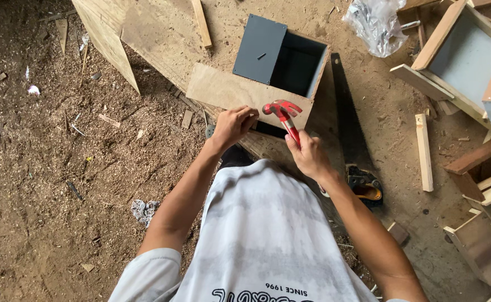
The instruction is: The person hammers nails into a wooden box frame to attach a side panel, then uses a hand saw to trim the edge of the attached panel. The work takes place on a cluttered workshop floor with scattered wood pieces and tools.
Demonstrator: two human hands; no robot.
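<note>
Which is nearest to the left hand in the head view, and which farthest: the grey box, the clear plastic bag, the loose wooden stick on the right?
From the left hand:
1. Grey box, just ahead.
2. Clear plastic bag, ahead, to the right.
3. Wooden stick, far right.

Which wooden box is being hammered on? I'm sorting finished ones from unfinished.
The dark grey-lined box at centre, by the left hand; the right hand holds a red hammer over it. The pale-lined boxes at right lie untouched.

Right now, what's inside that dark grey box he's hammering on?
The grey box looks empty: dark inner walls and a pale right side show. Its near bottom corner is hidden behind the plywood panel and the red hammer.
</note>
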